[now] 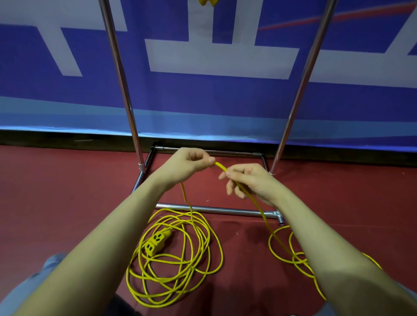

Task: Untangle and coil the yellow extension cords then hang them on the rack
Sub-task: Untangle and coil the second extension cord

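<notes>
A yellow extension cord lies in a loose tangle on the red floor, its socket block in the middle of the loops. My left hand pinches one strand that hangs down to the pile. My right hand grips the same strand a little further along, and it runs down to more loops at the right. The chrome rack stands straight ahead. A bit of yellow shows at the top edge, between the rack's poles.
The rack's base bars lie on the floor just behind the cord pile. A blue and white banner covers the wall behind. My knee in grey trousers is at the lower left.
</notes>
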`<control>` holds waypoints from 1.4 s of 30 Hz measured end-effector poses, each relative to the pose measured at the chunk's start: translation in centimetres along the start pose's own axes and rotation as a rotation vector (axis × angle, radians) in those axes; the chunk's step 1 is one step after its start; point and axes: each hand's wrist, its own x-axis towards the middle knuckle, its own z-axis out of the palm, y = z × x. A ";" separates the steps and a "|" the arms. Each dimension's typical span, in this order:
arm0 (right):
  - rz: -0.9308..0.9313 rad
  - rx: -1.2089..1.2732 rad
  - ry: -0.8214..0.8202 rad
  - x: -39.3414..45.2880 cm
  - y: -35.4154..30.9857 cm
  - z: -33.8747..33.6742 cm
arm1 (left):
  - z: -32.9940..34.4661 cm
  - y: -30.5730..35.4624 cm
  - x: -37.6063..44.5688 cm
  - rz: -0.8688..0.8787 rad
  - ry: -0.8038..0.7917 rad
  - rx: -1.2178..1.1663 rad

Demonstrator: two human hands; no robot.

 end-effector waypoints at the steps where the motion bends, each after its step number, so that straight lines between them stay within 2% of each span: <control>1: 0.028 -0.018 0.004 -0.2 0.4 -0.3 | -0.5 -0.1 0.0 0.007 0.056 -0.033; 3: 0.083 -0.030 0.042 -0.6 1.7 -1.1 | -1.8 -0.6 0.1 -0.003 0.144 -0.080; 5: 0.101 0.002 0.087 -0.8 2.8 -1.7 | -3.0 -1.0 0.2 -0.042 0.138 0.000; 9: 0.097 -0.003 0.108 -0.5 3.1 -1.4 | -3.0 -1.0 0.1 -0.100 0.023 0.099; 14: 0.052 -0.028 0.056 0.1 1.4 0.1 | -1.1 0.0 0.1 -0.088 -0.183 0.300; 16: 0.019 -0.023 0.060 0.4 0.8 0.2 | -1.1 0.1 0.0 -0.080 -0.213 0.346; 21: 0.045 -0.068 -0.018 0.4 1.3 0.2 | -2.4 -0.6 -0.1 -0.040 -0.065 0.303; 25: 0.138 -0.108 0.021 -0.4 2.6 -0.6 | -3.0 -1.6 -0.6 -0.055 0.067 0.188; 27: 0.115 -0.125 0.039 -0.7 2.3 -0.9 | -3.5 -2.0 -0.9 -0.110 0.024 0.166; 31: 0.067 -0.102 0.074 -0.8 0.7 -1.0 | -2.9 -2.1 -1.3 -0.254 -0.193 0.187; 34: 0.015 -0.119 0.051 -0.6 -1.1 -0.3 | -0.6 -0.7 -1.5 -0.175 -0.201 0.082; 38: -0.060 -0.114 0.020 -0.7 -2.1 0.1 | -0.4 1.0 -1.3 -0.004 -0.052 0.027; 42: 0.090 -0.207 -0.040 -1.6 0.5 -0.7 | -1.8 0.4 -1.5 0.020 0.031 -0.010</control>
